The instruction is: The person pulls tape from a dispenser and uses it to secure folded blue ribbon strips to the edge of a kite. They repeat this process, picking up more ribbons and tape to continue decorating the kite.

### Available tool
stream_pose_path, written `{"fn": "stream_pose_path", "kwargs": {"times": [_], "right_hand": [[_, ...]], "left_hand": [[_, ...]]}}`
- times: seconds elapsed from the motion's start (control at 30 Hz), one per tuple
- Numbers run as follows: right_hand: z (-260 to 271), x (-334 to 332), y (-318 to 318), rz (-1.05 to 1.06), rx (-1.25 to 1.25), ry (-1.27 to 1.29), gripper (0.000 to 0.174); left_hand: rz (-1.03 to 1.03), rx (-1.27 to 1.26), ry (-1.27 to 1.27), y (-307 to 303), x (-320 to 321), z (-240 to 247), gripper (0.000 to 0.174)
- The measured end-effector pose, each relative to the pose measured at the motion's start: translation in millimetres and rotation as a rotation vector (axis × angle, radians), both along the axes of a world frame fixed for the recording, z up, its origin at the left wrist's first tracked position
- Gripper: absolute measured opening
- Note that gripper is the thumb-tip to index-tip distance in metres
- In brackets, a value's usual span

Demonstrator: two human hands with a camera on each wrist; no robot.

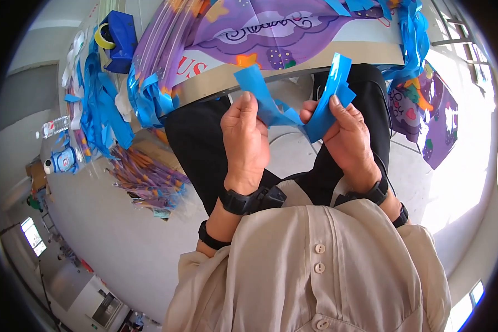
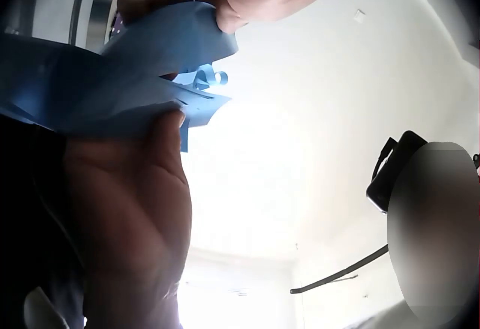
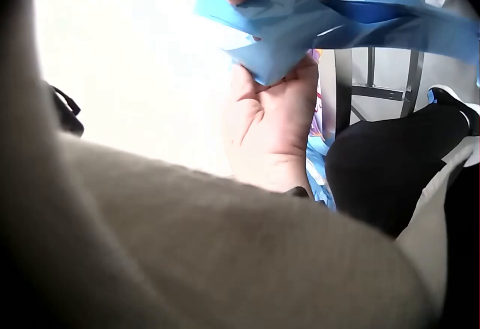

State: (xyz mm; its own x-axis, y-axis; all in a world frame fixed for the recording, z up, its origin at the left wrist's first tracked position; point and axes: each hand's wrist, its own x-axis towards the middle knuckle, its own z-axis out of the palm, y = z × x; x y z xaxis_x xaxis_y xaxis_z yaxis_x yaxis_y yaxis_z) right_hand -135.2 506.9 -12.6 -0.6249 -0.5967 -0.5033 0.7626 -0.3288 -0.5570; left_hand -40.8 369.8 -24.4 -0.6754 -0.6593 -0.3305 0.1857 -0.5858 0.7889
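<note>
Both hands hold a glossy blue plastic strip (image 1: 321,122) above the lap, in front of the table edge. My left hand (image 1: 245,141) pinches one part of it, the thumb lying on the film, with a flat end sticking up past the fingertips. My right hand (image 1: 349,138) grips a folded part between thumb and fingers, and a straight end rises above it. Between the hands the strip sags and twists. Close up in the left wrist view, the blue film (image 2: 112,89) shows pointed cut ends and a small curl. Fingers partly cover the blue film (image 3: 281,29) in the right wrist view.
Purple printed sheets (image 1: 276,33) lie on the table (image 1: 365,52) ahead. Blue strips (image 1: 412,39) hang at its right corner, more blue strips (image 1: 102,105) at left beside a blue tape dispenser (image 1: 122,41). Bundled purple packs (image 1: 146,177) lie on the floor, left. A purple sheet (image 1: 434,119) hangs right.
</note>
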Motion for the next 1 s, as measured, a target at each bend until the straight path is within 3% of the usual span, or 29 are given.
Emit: {"fn": "stream_pose_path", "kwargs": {"times": [0.07, 0.13, 0.27, 0.33, 0.37, 0.4, 0.47, 0.6, 0.73, 1.0], "right_hand": [[-18, -11, 8, 0.036, -0.11, 0.048, 0.024], [-21, -12, 13, 0.004, -0.049, 0.018, 0.023], [-33, -12, 12, 0.103, -0.176, -0.036, 0.02], [-26, -8, 4, 0.207, 0.004, 0.068, 0.017], [-21, -9, 1, 0.321, 0.157, 0.201, 0.013], [-19, -10, -1, 0.322, 0.158, 0.2, 0.013], [-18, -13, -8, 0.564, 0.309, 0.817, 0.008], [-14, -21, -22, 0.563, 0.37, 1.178, 0.008], [-25, -20, -28, 0.511, 0.388, 1.221, 0.009], [-36, -30, -35, 0.615, 0.456, 1.34, 0.009]], "left_hand": [[-0.064, 0.014, 0.01, -8, 5, -5, 0.024], [-0.036, -0.081, -0.082, -8, 4, -15, 0.022], [0.058, -0.319, -0.325, -9, -3, -31, 0.023], [0.0, -0.473, -0.371, -13, -7, -40, 0.025], [-0.022, -0.455, -0.372, -16, -11, -42, 0.026], [-0.021, -0.453, -0.374, -17, -16, -43, 0.026], [-0.005, -0.395, -0.415, -18, -30, -47, 0.027], [0.126, -0.333, -0.342, -12, -50, -58, 0.018], [0.155, -0.428, -0.414, -11, -53, -68, 0.027], [0.124, -0.475, -0.4, -16, -52, -73, 0.03]]}}
